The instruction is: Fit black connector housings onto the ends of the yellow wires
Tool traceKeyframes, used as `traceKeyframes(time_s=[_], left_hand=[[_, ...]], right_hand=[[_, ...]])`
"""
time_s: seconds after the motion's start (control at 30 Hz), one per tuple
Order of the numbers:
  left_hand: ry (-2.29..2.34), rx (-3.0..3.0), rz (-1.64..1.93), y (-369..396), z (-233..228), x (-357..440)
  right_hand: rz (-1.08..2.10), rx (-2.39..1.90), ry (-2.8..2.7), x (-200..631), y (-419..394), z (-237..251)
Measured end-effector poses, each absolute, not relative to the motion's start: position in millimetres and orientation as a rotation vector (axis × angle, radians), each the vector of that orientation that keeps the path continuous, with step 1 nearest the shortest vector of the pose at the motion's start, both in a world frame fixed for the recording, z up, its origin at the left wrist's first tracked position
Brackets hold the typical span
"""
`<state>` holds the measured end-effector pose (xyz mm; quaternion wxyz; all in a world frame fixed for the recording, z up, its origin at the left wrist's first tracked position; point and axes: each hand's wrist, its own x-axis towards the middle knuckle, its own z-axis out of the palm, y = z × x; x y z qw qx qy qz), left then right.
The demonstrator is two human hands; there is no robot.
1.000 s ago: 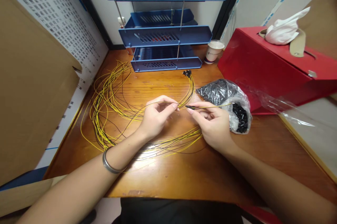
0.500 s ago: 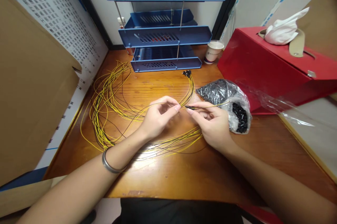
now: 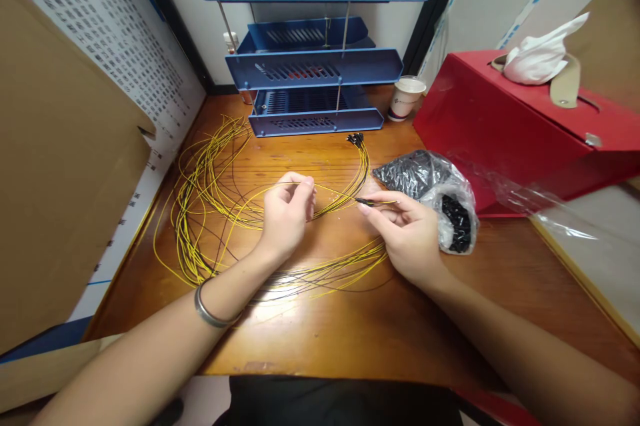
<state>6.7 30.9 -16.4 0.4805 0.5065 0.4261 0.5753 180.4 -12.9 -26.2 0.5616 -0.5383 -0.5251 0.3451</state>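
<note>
Above the wooden desk (image 3: 350, 339), my right hand (image 3: 407, 233) pinches a small black sleeve (image 3: 364, 201) on the end of a thin yellow wire (image 3: 336, 194). My left hand (image 3: 286, 213) is curled around the same wire further left, fingers closed on it. A big loose bundle of yellow and black wires (image 3: 210, 206) loops over the desk's left half and passes under both hands. Several finished wire ends with black tips (image 3: 355, 139) lie fanned out beyond my hands.
A clear plastic bag of small black parts (image 3: 440, 196) lies right beside my right hand. A red box (image 3: 505, 126) with white tissue stands at the right. Blue stacked letter trays (image 3: 313, 79) and a paper cup (image 3: 406, 98) are at the back. Cardboard (image 3: 65, 166) walls the left.
My left hand has slid left along the yellow wire, away from my right hand, and closed into a fist. The wire's free tail past my right fingers is shorter.
</note>
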Motion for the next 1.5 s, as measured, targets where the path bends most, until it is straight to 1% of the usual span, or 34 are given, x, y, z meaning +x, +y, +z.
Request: traceKeyframes(time_s=[0.07, 0.23, 0.33, 0.7, 1.0, 1.27, 1.5], left_hand=[[1.024, 1.271, 1.375, 30.3, -16.8, 7.3], [0.877, 1.516, 1.101, 23.7, -20.0, 10.1], [0.793, 1.531, 1.034, 21.8, -21.1, 10.6], [0.911, 1.491, 1.166, 23.3, -17.4, 9.0], [0.863, 1.390, 1.220, 25.3, -16.1, 8.9], [0.825, 1.479, 1.132, 23.4, -18.7, 9.3], [0.832, 1.478, 1.180, 23.6, -17.2, 8.8]], right_hand=[[0.825, -1.266, -1.228, 180.6, -12.6, -26.3], [0.848, -1.251, -1.286, 178.2, -14.6, -25.6], [0.831, -1.252, -1.342, 176.6, -16.5, -24.4], [0.815, -1.272, -1.338, 177.3, -15.4, -23.5], [0.832, -1.267, -1.330, 179.8, -14.8, -28.0], [0.820, -1.255, -1.342, 179.6, -15.3, -26.8], [0.781, -1.258, -1.365, 179.0, -16.5, -26.5]])
